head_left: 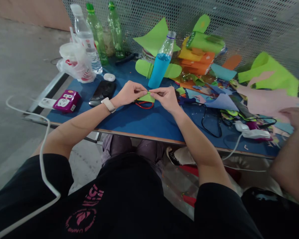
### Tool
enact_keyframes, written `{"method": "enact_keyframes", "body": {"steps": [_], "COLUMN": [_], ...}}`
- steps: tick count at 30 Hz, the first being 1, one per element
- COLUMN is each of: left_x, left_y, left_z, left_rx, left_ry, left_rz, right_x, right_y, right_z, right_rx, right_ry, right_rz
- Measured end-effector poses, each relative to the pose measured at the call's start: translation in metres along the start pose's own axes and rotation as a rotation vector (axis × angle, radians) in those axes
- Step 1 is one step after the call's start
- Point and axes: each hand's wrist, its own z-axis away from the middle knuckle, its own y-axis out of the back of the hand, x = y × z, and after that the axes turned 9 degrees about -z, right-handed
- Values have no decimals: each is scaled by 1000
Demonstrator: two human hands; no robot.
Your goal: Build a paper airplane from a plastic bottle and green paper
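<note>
A small piece of green paper (pixel 147 98) is pinched between both hands above the blue table (pixel 144 123). My left hand (pixel 130 93) holds its left end with thumb and fingertips, and my right hand (pixel 165 97) grips the right end the same way. Just below the paper lie red-handled scissors (pixel 145 105), partly hidden by it. Behind my hands stands a bottle of blue liquid (pixel 160 66), with green paper shapes (pixel 144 68) at its sides. To the left of my left hand are a black phone (pixel 103 92) and a white case (pixel 109 77).
At the left stand a purple power socket (pixel 67 101), a bagged cup (pixel 77 63), a water bottle (pixel 87 41) and green bottles (pixel 116 31). Paper scraps (pixel 221 99) and cables cover the right side. Another person's arm (pixel 292 149) reaches in there, its hand on pink paper (pixel 261 99).
</note>
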Motion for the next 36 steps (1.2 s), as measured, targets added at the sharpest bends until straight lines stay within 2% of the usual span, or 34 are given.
{"method": "enact_keyframes", "body": {"steps": [18,26,36], "left_x": [7,4,5], "left_y": [2,0,-1], "left_z": [0,-1,0], "left_rx": [-42,2,1], "left_ry": [14,5,1], "left_rz": [-5,39,21], "right_x": [7,6,13], "right_y": [2,0,5], "right_z": [-1,-1,-3], "right_rx": [8,-6,-5], "right_ry": [15,1,16], "right_rz": [-12,-25,0]}}
